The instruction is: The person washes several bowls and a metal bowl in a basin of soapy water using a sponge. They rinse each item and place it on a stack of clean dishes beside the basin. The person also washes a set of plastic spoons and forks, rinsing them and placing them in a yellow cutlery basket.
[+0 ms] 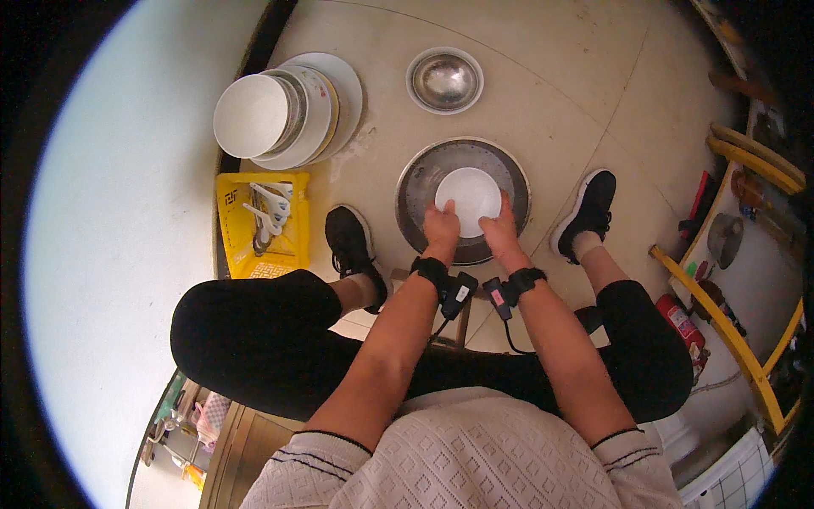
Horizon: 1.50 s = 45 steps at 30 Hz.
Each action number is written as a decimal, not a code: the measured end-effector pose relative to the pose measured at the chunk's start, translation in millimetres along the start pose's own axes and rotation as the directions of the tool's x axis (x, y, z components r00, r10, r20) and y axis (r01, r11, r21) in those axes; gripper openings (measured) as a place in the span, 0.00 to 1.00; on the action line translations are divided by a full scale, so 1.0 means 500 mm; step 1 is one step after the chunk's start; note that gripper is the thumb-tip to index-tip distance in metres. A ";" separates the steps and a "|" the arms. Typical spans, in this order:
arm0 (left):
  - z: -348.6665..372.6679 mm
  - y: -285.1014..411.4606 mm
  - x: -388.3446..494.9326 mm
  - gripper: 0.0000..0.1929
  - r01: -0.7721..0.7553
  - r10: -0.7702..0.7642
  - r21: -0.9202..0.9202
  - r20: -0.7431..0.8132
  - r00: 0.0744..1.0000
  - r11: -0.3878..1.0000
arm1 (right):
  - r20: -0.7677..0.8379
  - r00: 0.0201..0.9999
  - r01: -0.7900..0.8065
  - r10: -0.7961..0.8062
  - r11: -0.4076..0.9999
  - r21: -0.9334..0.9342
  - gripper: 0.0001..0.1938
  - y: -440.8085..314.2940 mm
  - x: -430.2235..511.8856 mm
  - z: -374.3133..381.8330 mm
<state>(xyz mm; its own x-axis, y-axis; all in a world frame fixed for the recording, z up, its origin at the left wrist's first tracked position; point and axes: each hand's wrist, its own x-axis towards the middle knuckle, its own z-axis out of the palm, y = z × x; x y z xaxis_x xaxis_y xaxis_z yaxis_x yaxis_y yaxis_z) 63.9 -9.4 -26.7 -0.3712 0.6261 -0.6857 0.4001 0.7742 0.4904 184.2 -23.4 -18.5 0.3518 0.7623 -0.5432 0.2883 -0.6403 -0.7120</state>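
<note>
A white bowl (pixel 469 194) is held over a wide metal basin (pixel 423 175) on the floor between my feet. My left hand (pixel 441 226) grips the bowl's near left rim, thumb on top. On the right side, my right hand (pixel 502 232) has hold of the same bowl by its near right edge. The fingers of both hands are partly hidden beneath or behind it. Just beyond the basin sits a metal bowl (pixel 448 81) resting inside a slightly larger white-rimmed bowl (pixel 412 95).
At the upper left, a stack of plates and bowls (pixel 251 116) stands by the wall. Nearer me is a yellow plastic basket (pixel 238 235) with several spoons (pixel 272 202). My black shoes (pixel 346 238) flank the basin. Yellow-edged shelving (pixel 725 324) and a red canister (pixel 680 318) are at right.
</note>
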 end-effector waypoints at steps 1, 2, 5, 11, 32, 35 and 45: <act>0.000 -0.005 0.001 0.17 -0.083 0.083 0.019 0.010 0.996 0.996 | 0.095 0.993 -0.087 0.075 0.989 0.123 0.35 -0.008 -0.001 -0.005; -0.004 -0.009 0.007 0.18 -0.167 0.167 0.038 0.022 0.986 0.985 | 0.234 0.949 -0.263 0.212 0.941 0.214 0.35 -0.018 -0.001 -0.014; -0.035 0.001 0.047 0.20 -0.541 0.537 -0.021 0.157 0.829 0.841 | 0.562 0.755 -0.534 0.338 0.814 0.227 0.35 -0.040 0.022 -0.071; -0.057 0.046 0.058 0.23 -0.742 0.732 -0.048 0.214 0.647 0.669 | 0.503 0.737 -0.564 0.452 0.821 0.088 0.31 -0.002 0.028 -0.089; -0.081 0.038 -0.031 0.34 -0.362 0.362 0.421 0.085 0.928 0.831 | 0.142 0.796 0.598 -0.589 0.801 -0.031 0.22 -0.068 0.117 0.039; -0.079 0.012 -0.023 0.32 -0.436 0.441 0.435 0.096 0.892 0.788 | 0.473 0.788 0.323 -0.394 0.919 0.227 0.13 -0.097 0.140 0.096; -0.128 0.026 -0.036 0.25 -0.399 0.312 0.317 0.293 0.904 0.860 | 0.581 0.802 0.482 -0.140 0.726 -0.491 0.07 -0.007 0.188 0.208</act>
<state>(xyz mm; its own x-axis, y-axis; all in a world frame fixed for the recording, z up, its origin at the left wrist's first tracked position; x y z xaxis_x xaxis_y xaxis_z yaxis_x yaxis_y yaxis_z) 22.2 -4.7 26.5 0.0350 0.7800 -0.6248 0.7579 0.3868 0.5254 123.4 60.3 -113.3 -0.2753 0.7557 -0.5942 0.8159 -0.1432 -0.5602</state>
